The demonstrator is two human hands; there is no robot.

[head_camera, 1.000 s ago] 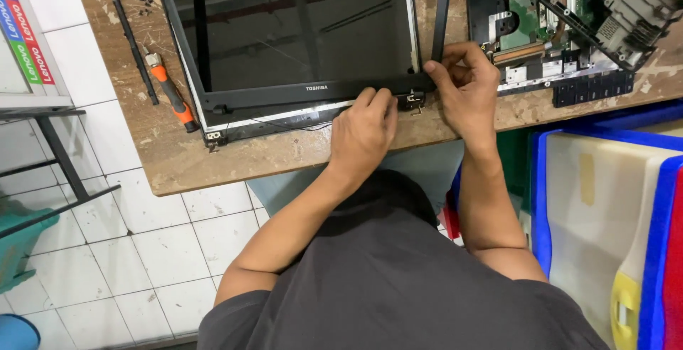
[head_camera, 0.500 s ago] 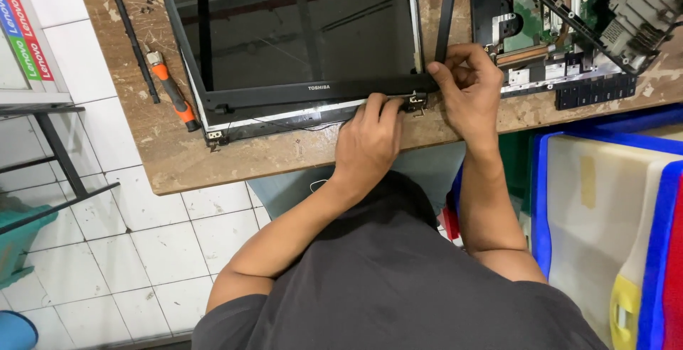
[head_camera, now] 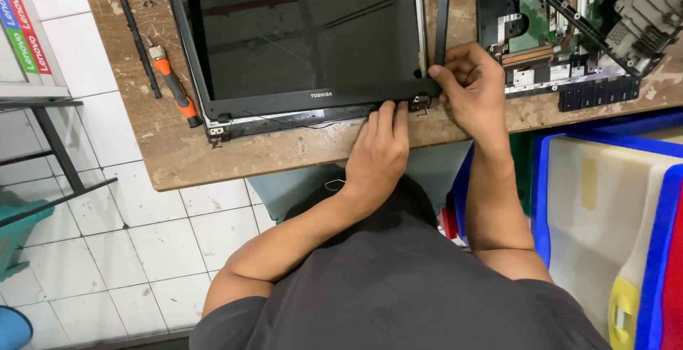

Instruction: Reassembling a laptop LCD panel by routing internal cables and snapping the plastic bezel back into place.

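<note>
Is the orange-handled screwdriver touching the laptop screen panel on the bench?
Apart. In the head view, the screwdriver lies left of the screen panel, with a strip of bare wooden bench plainly visible between them.

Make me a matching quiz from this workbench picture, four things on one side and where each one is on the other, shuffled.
Things:
1. left hand
2. right hand
3. screwdriver
4. circuit board

Places:
A. left of the laptop screen panel
B. at the panel's right hinge corner
C. pressed on the panel's bottom bezel
D. in the opened laptop base, right of the panel

Pairs: 1-C, 2-B, 3-A, 4-D
</note>
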